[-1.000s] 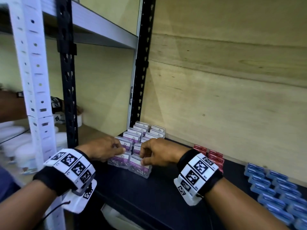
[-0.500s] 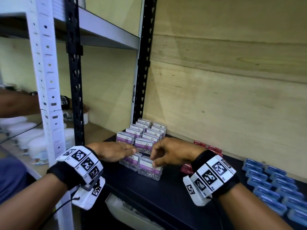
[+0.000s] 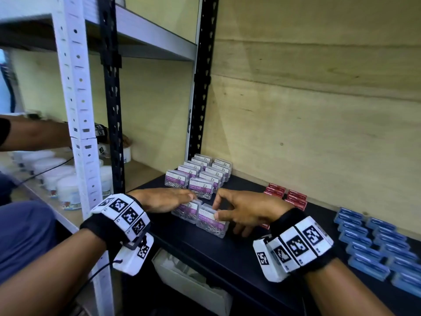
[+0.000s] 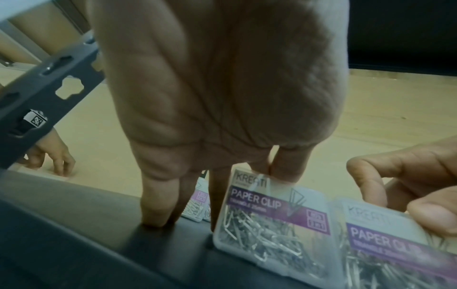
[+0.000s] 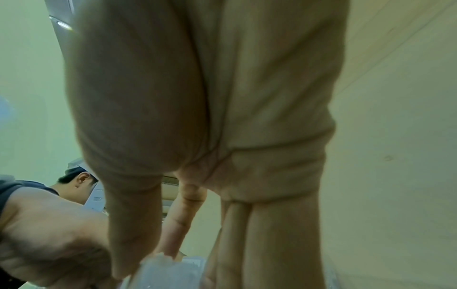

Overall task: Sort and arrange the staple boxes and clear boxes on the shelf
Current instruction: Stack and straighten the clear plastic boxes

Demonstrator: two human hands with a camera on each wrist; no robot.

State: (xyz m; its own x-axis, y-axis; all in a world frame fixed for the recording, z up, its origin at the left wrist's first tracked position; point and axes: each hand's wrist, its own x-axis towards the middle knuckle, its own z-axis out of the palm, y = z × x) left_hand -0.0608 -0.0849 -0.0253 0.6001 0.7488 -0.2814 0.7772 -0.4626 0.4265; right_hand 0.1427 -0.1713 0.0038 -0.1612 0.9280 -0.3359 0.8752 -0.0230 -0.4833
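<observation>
Down at the front of the black shelf (image 3: 239,254) we have both hands on two clear boxes of paper clips. Our left hand (image 3: 163,199) lies nearly flat, fingers straight, fingertips (image 4: 287,172) touching the left clear box (image 3: 185,210) at its far edge. Our right hand (image 3: 248,212) curls thumb and forefinger round the right clear box (image 3: 210,223), pinching it. The two boxes sit side by side, touching, purple labels up. Behind them stands a double row of like boxes (image 3: 200,173); further right, red staple boxes (image 3: 287,197) and blue staple boxes (image 3: 373,242)
</observation>
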